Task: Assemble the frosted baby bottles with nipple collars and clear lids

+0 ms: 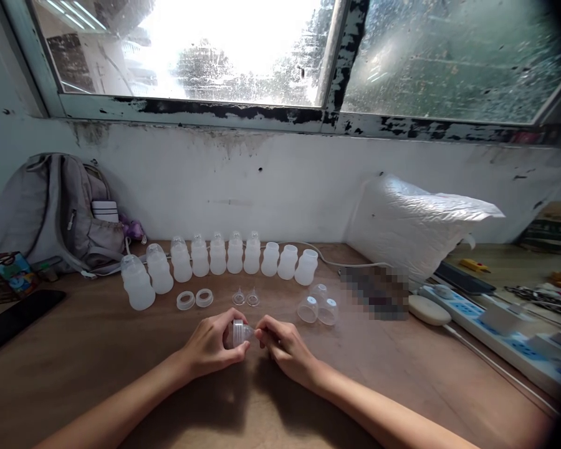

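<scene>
My left hand (215, 343) is closed round a clear ring with a nipple in it (239, 333), turned sideways with its tip toward the right. My right hand (283, 346) pinches the nipple's tip between thumb and fingers. Beyond my hands, two clear nipples (245, 297) stand on the table. To their left lie two white rings (195, 299). Three clear caps (318, 305) sit together on the right. A curved row of several frosted bottles (217, 254) stands behind; the three rightmost bottles (288, 263) are open-topped, the others have clear caps.
On the brown table (65, 386), a phone (19, 321) and a grey backpack (51, 212) are at the left. At the right are a white package (416, 224), a white oval device (429, 310), a power strip (490, 330) and a cable.
</scene>
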Tool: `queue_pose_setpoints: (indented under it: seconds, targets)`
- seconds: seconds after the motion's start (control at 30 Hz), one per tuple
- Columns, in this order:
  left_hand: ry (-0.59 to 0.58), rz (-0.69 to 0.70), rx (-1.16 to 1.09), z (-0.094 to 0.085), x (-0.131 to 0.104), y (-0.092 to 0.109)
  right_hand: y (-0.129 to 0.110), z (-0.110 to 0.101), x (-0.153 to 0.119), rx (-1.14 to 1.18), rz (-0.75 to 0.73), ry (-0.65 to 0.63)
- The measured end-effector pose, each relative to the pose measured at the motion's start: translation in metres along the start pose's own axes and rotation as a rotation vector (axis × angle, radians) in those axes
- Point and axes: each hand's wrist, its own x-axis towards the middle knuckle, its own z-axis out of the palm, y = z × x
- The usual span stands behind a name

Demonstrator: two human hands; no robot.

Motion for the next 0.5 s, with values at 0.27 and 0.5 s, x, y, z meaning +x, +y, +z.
queue_pose_setpoints:
  seconds: [0.27, 0.5]
  targets:
    - [0.061, 0.088, 0.011, 0.0056, -0.0012, -0.0014, 0.0, 0.0013, 0.0021, -0.078, -0.042, -0.001]
    - [0.135, 0.058, -0.104, 0.0027, 0.0017, -0.007, 0.0029, 0.0038, 0.0006, -0.099, -0.027, 0.116]
